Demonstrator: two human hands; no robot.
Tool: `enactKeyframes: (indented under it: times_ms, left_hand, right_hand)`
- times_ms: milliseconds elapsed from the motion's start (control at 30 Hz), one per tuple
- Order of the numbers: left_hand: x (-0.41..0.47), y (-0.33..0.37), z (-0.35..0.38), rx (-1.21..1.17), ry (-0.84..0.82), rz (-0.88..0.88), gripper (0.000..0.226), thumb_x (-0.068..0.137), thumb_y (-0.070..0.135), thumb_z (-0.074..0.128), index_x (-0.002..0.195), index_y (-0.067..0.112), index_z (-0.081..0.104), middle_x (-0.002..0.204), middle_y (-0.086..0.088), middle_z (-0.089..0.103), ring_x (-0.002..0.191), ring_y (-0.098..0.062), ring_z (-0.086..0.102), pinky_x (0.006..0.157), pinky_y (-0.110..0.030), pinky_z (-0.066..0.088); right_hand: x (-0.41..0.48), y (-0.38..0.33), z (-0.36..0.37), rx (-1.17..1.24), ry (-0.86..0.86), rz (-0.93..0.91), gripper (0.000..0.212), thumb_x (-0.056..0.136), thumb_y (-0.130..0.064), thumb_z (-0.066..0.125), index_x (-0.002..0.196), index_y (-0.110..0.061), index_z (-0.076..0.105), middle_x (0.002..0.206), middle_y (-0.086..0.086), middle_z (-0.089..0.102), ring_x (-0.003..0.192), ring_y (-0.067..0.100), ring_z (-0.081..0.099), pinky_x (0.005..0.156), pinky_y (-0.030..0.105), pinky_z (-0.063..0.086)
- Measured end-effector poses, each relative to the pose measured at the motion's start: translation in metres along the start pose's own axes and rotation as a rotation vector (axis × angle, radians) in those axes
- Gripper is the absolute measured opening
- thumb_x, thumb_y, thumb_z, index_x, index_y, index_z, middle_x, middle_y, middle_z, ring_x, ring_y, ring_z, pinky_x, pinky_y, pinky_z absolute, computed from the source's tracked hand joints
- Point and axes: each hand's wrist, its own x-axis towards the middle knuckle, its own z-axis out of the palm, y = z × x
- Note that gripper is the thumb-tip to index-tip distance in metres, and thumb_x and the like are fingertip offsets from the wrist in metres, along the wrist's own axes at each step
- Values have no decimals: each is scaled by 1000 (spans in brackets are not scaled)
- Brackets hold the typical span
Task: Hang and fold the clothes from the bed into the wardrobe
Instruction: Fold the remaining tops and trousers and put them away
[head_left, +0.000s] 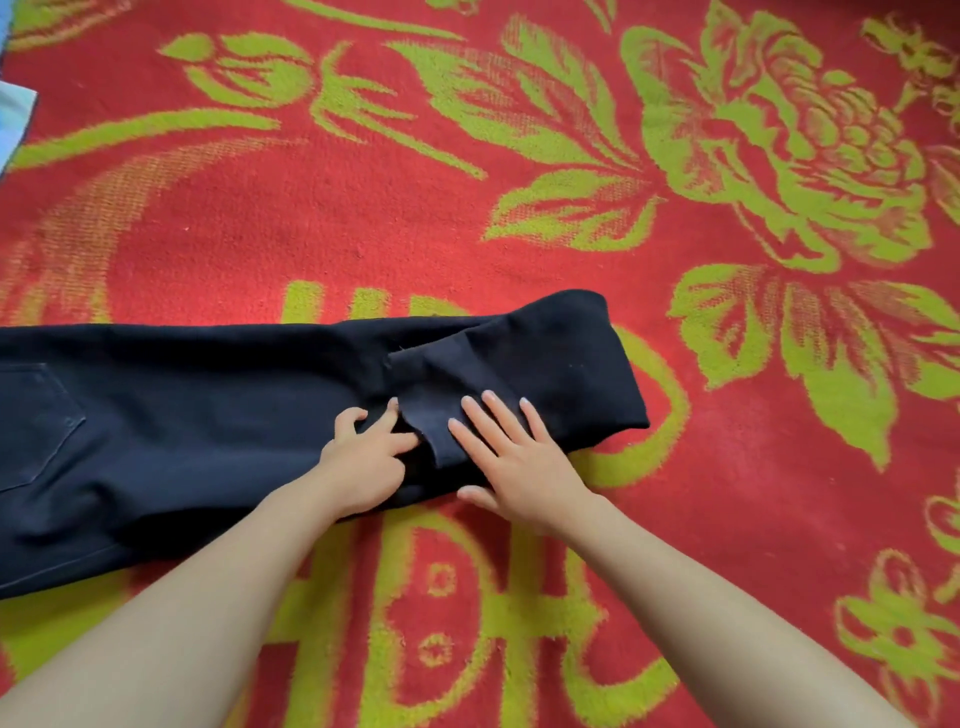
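Trousers (208, 415) lie on the red blanket (467, 208), both hands on them
They stretch from the left edge, pocket (36, 415) leftmost, to a folded end right of centre; the left hand (363, 460) curls its fingers into the cloth at a hem flap (431, 405), and the right hand (514, 462) just beside presses flat, fingers straight

Red green-flowered blanket (363, 234); pale corner (13, 119), perhaps cloth, far left.
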Motion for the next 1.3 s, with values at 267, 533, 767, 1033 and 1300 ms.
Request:
enactKeyframes:
  times_ms: [267,533,767,1033,1300]
  left_hand:
    - [-20,25,30,91,634,29,52,91,25,27,128,-5,47,143,-34,32,129,-49,33,97,-60,37]
    - [20,19,25,490,265,-60,76,67,78,-11,132,44,-32,152,-1,-32,142,-25,-25,114,-52,-4]
    - [11,27,8,454,112,-14,65,92,65,22,146,44,-8,155,-2,-26,144,-23,-18,116,-46,3]
    - [-32,-13,19,460,190,144,91,61,63,-8,147,41,8,159,2,1,146,-20,4,115,-34,13]
    - [-72,-48,-24,-1303,249,-12,26,100,30,37,106,25,61,116,3,63,117,-22,53,108,-41,33]
  right_hand:
    - [-12,57,-30,-31,207,387,49,85,-36,42,132,-22,44,139,15,49,132,29,33,103,53,26]
    - [-29,93,-1,208,-430,551,68,89,-64,7,148,-35,-10,155,2,-23,143,21,-21,115,49,-1]
    - [-37,103,-26,642,120,956,55,89,-27,60,139,-10,42,142,12,43,132,28,37,108,35,26]
    - [-15,106,-61,1069,98,1378,13,71,-11,61,63,-10,50,62,3,41,61,20,38,56,30,29]
    - [61,-49,-177,673,385,852,26,77,-17,59,102,-9,57,95,7,64,89,29,58,72,35,39]
